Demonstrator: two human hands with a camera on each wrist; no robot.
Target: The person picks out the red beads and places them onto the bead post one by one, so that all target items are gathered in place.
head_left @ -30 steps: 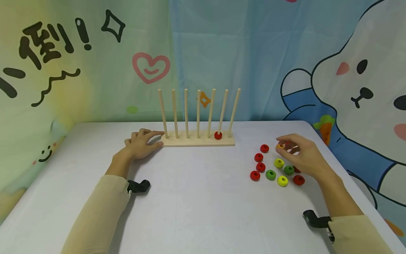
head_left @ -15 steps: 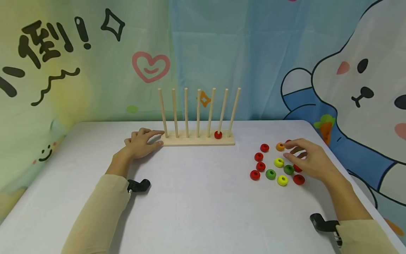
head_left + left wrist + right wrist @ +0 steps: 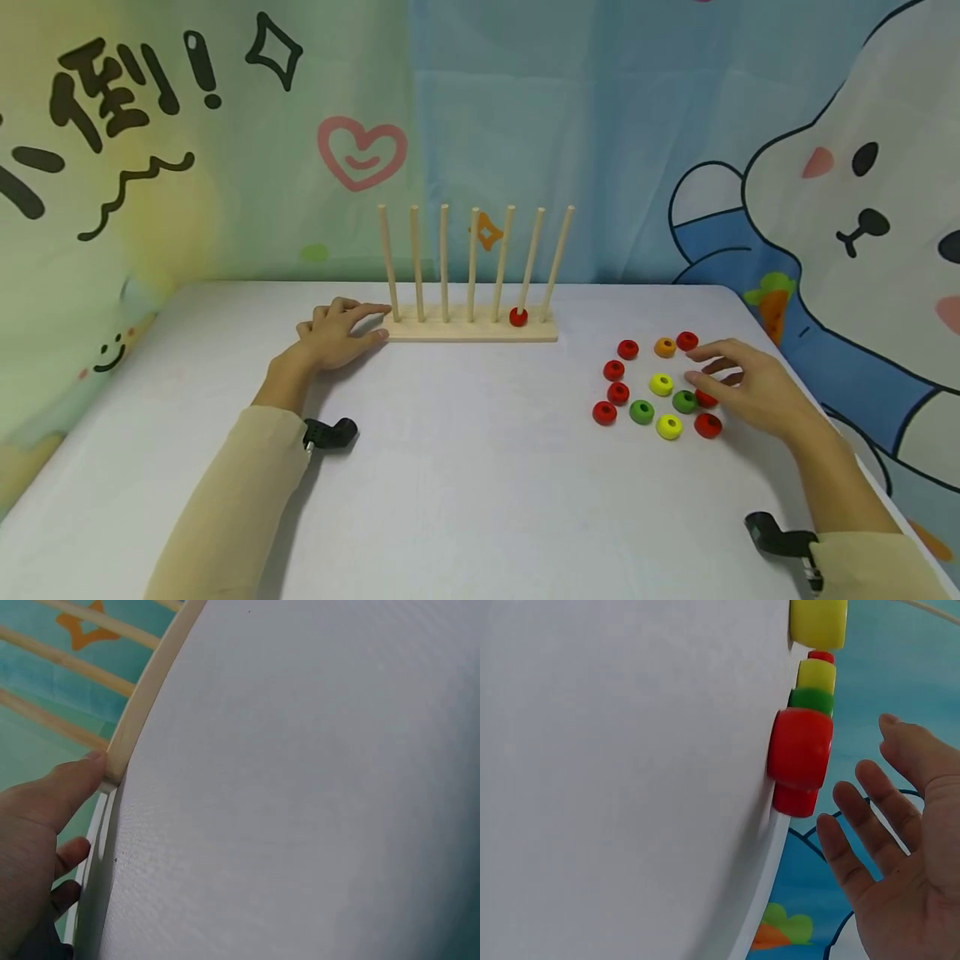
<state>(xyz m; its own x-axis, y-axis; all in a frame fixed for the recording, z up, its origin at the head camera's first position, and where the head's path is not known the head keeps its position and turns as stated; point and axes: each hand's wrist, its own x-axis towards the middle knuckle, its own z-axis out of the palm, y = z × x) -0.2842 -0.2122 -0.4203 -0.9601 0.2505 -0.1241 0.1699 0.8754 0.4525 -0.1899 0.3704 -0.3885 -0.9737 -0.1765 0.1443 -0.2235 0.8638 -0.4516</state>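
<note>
A wooden rack with several upright pegs [image 3: 472,332] stands at the back of the table, a red bead [image 3: 518,317] low on its second peg from the right. My left hand [image 3: 333,335] holds the rack's left end, index finger toward the back and thumb at the front. The left wrist view shows the thumb [image 3: 71,784] against the corner. Over the beads at right, my right hand [image 3: 750,387] hovers with loosely bent, parted fingers, holding nothing. Just left of its fingertips lie an orange bead [image 3: 665,347] and a red bead. It partly covers another red bead [image 3: 706,398].
Around the right hand lie more red beads, two yellow beads [image 3: 661,384] and two green beads [image 3: 641,412] on the white table [image 3: 465,467]. The right table edge runs beneath the right forearm. A printed cartoon curtain [image 3: 517,125] hangs behind the table.
My right hand has left the orange bead, which was at its fingertips, and drawn back to the right. The red bead beside it is now uncovered. My left hand stays on the rack.
</note>
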